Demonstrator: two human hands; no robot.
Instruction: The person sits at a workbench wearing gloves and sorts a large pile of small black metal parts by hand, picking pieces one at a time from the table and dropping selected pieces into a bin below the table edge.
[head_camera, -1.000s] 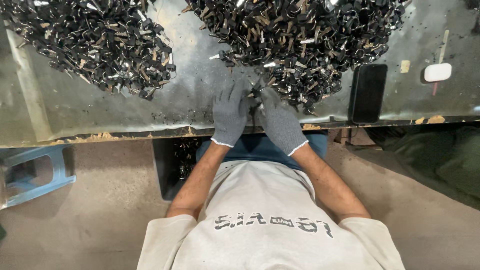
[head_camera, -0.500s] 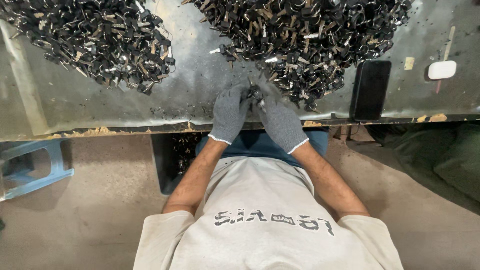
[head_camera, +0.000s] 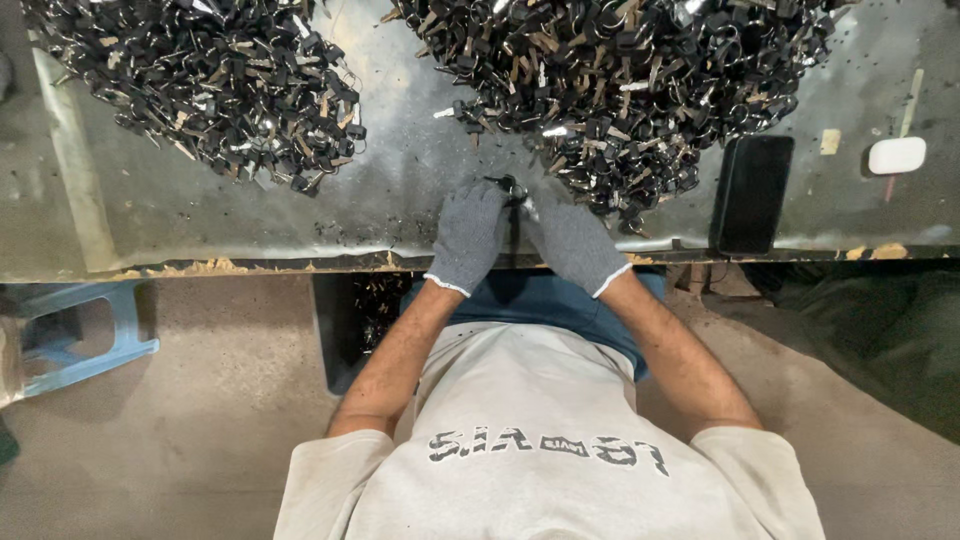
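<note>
Both grey-gloved hands, left (head_camera: 468, 232) and right (head_camera: 572, 240) | grips pinched together on 1 small dark metal part (head_camera: 510, 188) | braced on scuffed metal counter (head_camera: 400, 190) for steadiness, beside large heap of dark metal parts (head_camera: 620, 80).

Both hands gloved grey, knuckles up, brought together at the near edge of the tabletop. Left hand (head_camera: 468, 232): fingers curled inward, fingertips meeting the right's, grip closed on a small dark piece (head_camera: 508, 187) between the two. Right hand (head_camera: 575, 240): angled in toward the left, fingers bunched on the same spot. Forearms bare, elbows splayed, wrists roughly straight.
</note>
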